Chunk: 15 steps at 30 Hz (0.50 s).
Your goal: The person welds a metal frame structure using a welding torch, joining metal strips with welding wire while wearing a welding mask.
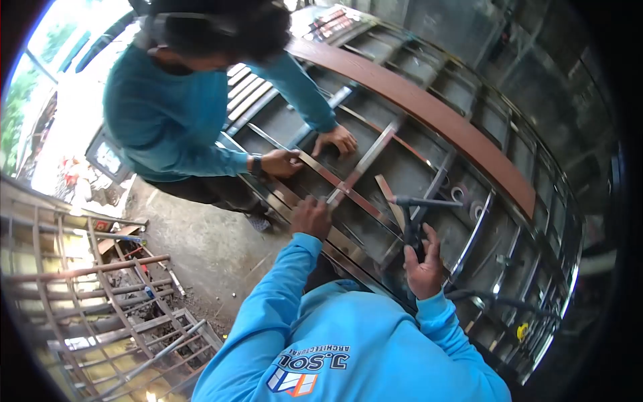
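Observation:
My left hand (311,218) has its fingers curled at the near end of a light metal bar (372,155). That bar crosses a longer reddish-brown strip (367,206) just beyond my fingertips. In my right hand (425,262) is a dark T-shaped hand tool (416,226), its black grip between thumb and fingers and its straight grey top bar lying crosswise. A thin wooden strip (388,194) slants beside the tool. Opposite me, another person's hand (281,163) holds the far end of the strip, while their other hand (338,139) rests near it.
A large metal frame (439,175) with crossbars spreads under both of us. Along its far side lies a long reddish-brown plank (429,107). Rolls of tape (477,210) sit inside the frame, and a dark cable (502,299) runs right. Rusty grilles (100,271) stand at lower left.

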Available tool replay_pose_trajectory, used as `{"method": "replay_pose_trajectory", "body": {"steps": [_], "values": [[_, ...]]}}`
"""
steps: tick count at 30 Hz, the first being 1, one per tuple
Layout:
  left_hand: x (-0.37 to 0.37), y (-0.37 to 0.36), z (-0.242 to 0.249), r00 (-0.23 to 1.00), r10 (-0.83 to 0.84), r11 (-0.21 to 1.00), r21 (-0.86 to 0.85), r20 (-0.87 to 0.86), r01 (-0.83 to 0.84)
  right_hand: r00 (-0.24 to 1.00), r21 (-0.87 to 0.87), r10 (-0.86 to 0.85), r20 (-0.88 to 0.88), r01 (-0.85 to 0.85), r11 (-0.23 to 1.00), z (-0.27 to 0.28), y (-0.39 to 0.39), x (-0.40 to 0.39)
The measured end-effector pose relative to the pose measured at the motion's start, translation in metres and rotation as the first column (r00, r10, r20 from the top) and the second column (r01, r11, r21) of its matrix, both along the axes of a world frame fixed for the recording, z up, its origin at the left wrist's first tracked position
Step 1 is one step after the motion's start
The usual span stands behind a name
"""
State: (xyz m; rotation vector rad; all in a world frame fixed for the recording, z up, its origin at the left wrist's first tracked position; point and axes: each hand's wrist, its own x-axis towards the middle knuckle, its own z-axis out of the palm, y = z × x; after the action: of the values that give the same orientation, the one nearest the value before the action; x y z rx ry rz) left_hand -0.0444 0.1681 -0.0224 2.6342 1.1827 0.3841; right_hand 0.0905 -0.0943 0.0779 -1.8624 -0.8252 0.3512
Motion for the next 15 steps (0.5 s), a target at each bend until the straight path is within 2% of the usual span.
{"method": "replay_pose_trajectory", "body": {"steps": [2, 4, 6, 9, 11, 14, 15], "values": [[-0.004, 0.005, -0.022, 0.989, -0.055, 0.998, 0.015, 0.140, 0.054, 1.000, 0.029, -0.011, 0.023, 0.010, 1.000, -0.010, -0.004, -0.004], [-0.004, 0.001, -0.021, 0.989, -0.020, 0.997, 0.082, 0.149, 0.008, 0.999, 0.045, -0.018, -0.045, 0.020, 0.999, 0.002, -0.003, -0.014], [-0.004, 0.003, -0.034, 0.979, -0.042, 0.994, 0.110, 0.198, 0.020, 0.999, -0.015, -0.015, -0.044, 0.014, 1.000, 0.012, -0.007, -0.015], [-0.018, -0.006, -0.017, 0.983, -0.065, 0.994, 0.103, 0.173, 0.048, 1.000, -0.006, -0.014, 0.026, 0.014, 1.000, 0.024, -0.005, -0.023], [-0.046, -0.016, -0.016, 0.954, -0.117, 0.983, 0.166, 0.276, 0.073, 0.998, -0.017, 0.003, 0.059, -0.002, 1.000, 0.029, -0.004, -0.027], [-0.117, -0.031, -0.023, 0.872, -0.251, 0.962, 0.206, 0.421, 0.178, 0.982, -0.090, 0.189, -0.016, -0.190, 0.978, 0.064, 0.006, -0.046], [-0.148, -0.037, -0.029, 0.900, -0.224, 0.971, 0.165, 0.374, 0.173, 0.960, -0.102, 0.270, 0.070, -0.262, 0.960, 0.063, 0.007, -0.049]]}}
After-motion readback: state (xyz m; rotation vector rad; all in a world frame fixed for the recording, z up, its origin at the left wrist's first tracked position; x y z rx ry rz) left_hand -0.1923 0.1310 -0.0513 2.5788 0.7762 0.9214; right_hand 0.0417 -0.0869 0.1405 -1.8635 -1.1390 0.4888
